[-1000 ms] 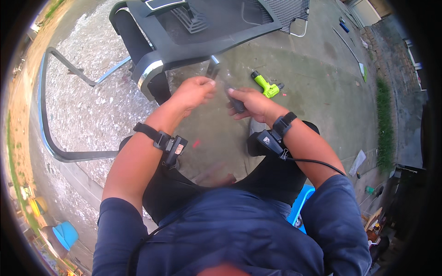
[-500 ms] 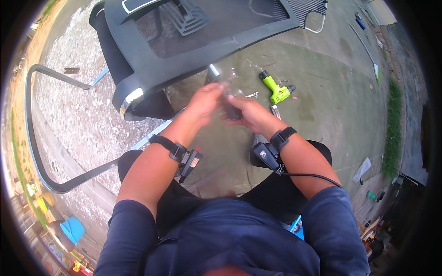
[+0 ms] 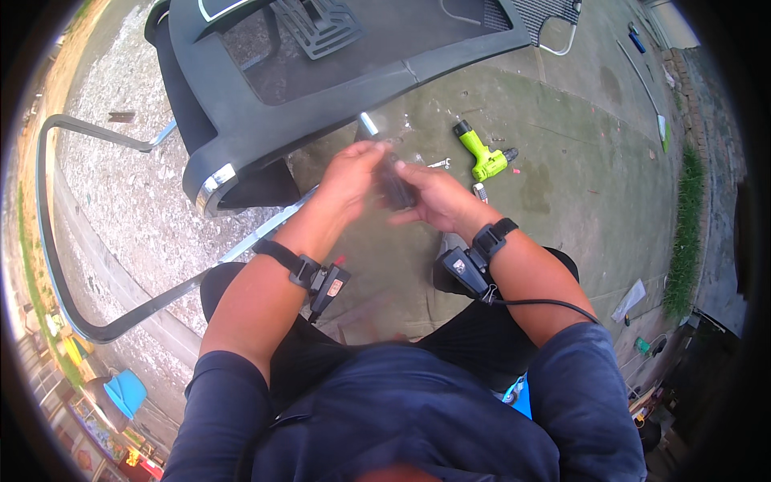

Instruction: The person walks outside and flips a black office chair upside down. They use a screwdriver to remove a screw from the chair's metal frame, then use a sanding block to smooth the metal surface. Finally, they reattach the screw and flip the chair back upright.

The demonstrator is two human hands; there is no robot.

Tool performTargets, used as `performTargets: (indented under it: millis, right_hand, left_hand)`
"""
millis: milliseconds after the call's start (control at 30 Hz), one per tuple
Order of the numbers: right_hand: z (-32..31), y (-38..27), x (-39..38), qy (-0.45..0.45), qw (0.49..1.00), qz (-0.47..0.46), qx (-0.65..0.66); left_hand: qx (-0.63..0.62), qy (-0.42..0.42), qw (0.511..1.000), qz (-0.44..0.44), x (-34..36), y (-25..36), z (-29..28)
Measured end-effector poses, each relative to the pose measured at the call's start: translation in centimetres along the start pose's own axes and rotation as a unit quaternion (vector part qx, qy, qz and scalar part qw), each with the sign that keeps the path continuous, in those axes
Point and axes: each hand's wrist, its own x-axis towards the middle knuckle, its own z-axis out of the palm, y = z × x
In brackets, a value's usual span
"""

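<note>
Head view, only one here. Left hand (image 3: 349, 183) and right hand (image 3: 438, 193) meet just above frame centre, in front of the chair frame (image 3: 345, 95) that fills the upper left.

Left fingers: bent in, pinched on a dark bar (image 3: 366, 136) with a bright metal end pointing to the top of the frame. Right fingers: thumb on top, the rest loosely curled under a dark handle piece (image 3: 397, 191), one finger sticking out, so not a full wrap. Too blurred to tell if bar and handle piece are joined.

How to do it well, my read: left should grip firmly and act as the fixed side; right should close that loose finger and do the fine adjusting. Line the two up along one axis before any force. Work clear of the chair frame so the bright end doesn't scrape it.

Drill (image 3: 486, 161) and wrench (image 3: 439, 164) lie on the floor (image 3: 554, 120), right of the hands, both in easy reach. Cable (image 3: 554, 304) off the right wrist, at right of frame, should have slack.
</note>
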Motion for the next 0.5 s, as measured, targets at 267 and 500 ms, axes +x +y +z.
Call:
performTargets:
  millis: [267, 500]
  right_hand:
    - [-0.49, -0.11, 0.48, -0.032, 0.997, 0.027, 0.064]
    - [-0.42, 0.06, 0.47, -0.031, 0.998, 0.005, 0.058]
  left_hand:
    - [0.004, 0.014, 1.0, 0.008, -0.14, 0.26, 0.23]
    - [0.008, 0.001, 1.0, 0.018, -0.13, 0.2, -0.06]
